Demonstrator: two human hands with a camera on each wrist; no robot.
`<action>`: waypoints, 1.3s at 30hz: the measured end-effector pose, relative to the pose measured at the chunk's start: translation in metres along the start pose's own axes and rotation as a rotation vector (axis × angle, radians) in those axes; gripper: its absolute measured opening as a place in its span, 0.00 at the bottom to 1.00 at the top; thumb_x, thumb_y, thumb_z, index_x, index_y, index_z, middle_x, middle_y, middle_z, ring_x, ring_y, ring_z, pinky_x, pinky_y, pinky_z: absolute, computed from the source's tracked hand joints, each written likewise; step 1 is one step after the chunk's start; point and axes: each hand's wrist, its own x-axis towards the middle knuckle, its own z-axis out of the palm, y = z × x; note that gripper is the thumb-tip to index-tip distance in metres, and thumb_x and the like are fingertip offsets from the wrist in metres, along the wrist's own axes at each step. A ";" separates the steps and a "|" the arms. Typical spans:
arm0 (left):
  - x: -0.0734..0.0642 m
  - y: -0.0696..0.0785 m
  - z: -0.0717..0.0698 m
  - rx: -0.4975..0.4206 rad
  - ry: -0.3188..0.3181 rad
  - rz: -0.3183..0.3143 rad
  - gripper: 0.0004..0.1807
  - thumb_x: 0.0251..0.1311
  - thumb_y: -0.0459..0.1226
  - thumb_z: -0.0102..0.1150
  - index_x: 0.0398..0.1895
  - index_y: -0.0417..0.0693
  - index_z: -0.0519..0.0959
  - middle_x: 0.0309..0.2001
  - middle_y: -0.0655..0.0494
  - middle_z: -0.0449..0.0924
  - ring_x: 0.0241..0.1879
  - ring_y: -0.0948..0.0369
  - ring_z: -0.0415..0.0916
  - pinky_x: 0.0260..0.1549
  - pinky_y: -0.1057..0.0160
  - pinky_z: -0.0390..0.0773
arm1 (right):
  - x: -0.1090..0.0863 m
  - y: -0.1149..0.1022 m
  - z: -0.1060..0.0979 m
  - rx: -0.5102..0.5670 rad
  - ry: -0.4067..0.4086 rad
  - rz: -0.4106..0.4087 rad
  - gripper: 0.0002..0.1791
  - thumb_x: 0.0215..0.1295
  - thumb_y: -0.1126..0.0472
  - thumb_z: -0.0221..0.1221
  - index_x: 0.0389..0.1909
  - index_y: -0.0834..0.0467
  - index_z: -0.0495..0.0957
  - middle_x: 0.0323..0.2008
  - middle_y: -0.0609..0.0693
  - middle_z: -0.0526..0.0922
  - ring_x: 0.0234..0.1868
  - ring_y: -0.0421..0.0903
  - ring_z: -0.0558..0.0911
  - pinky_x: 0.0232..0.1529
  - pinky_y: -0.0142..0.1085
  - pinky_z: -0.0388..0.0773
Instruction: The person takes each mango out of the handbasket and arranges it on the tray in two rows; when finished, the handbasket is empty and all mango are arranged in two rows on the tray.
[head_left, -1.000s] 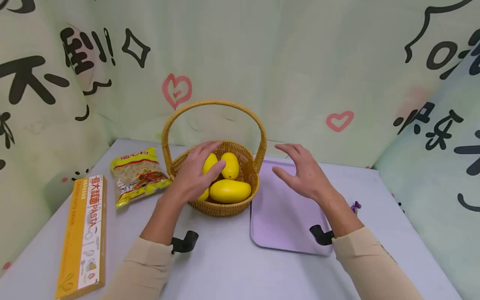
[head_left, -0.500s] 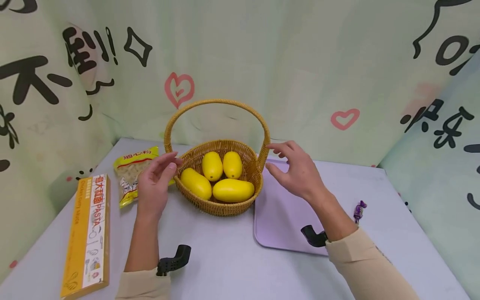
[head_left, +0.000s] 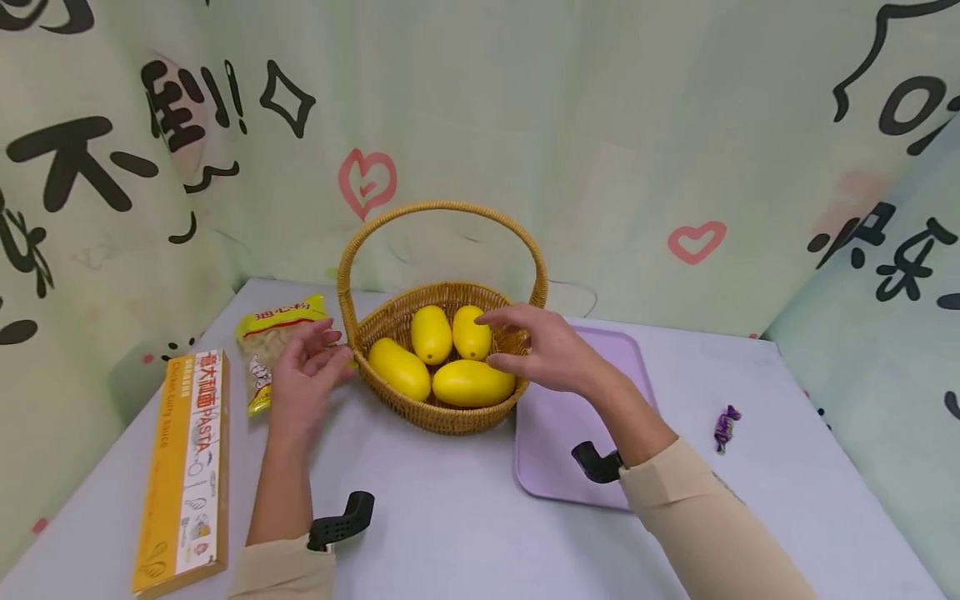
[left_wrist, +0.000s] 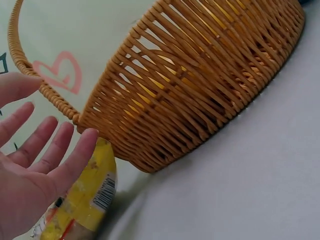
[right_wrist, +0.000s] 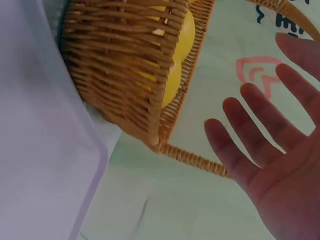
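A wicker basket [head_left: 450, 422] with a tall arched handle [head_left: 442, 206] stands on the table. In it lie several smooth, oval yellow fruits [head_left: 473, 384]. My right hand [head_left: 551, 348] is above the basket's right rim, its fingers extended towards the fruits and covering part of one. The right wrist view shows this hand [right_wrist: 280, 155] spread with nothing in it. Left of the basket, my left hand [head_left: 306, 367] has loosely bent fingers near the handle's base. It overlaps a yellow bag of pasta [head_left: 279, 318]. In the left wrist view, the palm [left_wrist: 25, 195] holds nothing.
A flat purple tray [head_left: 555, 454] lies right of the basket, under my right forearm. Further right is a purple-wrapped candy [head_left: 725, 429]. A long yellow and white pasta box [head_left: 180, 475] lies at the left. A printed curtain [head_left: 600, 150] closes the back and sides.
My left hand has moved left, from over the basket to beside it. My right hand has moved left, from over the tray to over the basket's right rim. The fruits stay put.
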 end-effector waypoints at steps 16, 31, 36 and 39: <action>0.004 -0.015 0.005 0.170 -0.077 -0.049 0.38 0.65 0.32 0.68 0.77 0.51 0.65 0.73 0.49 0.67 0.70 0.53 0.68 0.45 0.79 0.81 | 0.029 -0.001 0.029 -0.093 -0.265 0.122 0.28 0.63 0.60 0.70 0.65 0.48 0.80 0.64 0.55 0.78 0.62 0.55 0.77 0.65 0.52 0.76; 0.003 -0.018 0.008 0.267 -0.051 -0.036 0.38 0.64 0.33 0.69 0.77 0.48 0.65 0.74 0.48 0.67 0.72 0.51 0.67 0.74 0.50 0.68 | 0.037 -0.004 0.048 -0.215 -0.323 0.136 0.28 0.62 0.64 0.69 0.64 0.45 0.81 0.56 0.51 0.79 0.55 0.51 0.74 0.62 0.45 0.76; 0.003 -0.018 0.009 0.277 -0.049 -0.032 0.38 0.64 0.33 0.69 0.77 0.49 0.66 0.74 0.49 0.67 0.72 0.51 0.67 0.73 0.49 0.68 | 0.037 -0.005 0.048 -0.235 -0.324 0.122 0.27 0.62 0.65 0.70 0.63 0.46 0.82 0.55 0.51 0.79 0.54 0.50 0.75 0.61 0.45 0.76; 0.002 -0.018 0.008 0.282 -0.044 -0.033 0.38 0.64 0.34 0.69 0.77 0.49 0.66 0.74 0.49 0.68 0.72 0.51 0.67 0.73 0.49 0.68 | 0.038 -0.005 0.048 -0.235 -0.327 0.116 0.27 0.62 0.64 0.70 0.63 0.46 0.81 0.57 0.51 0.79 0.55 0.51 0.75 0.63 0.46 0.76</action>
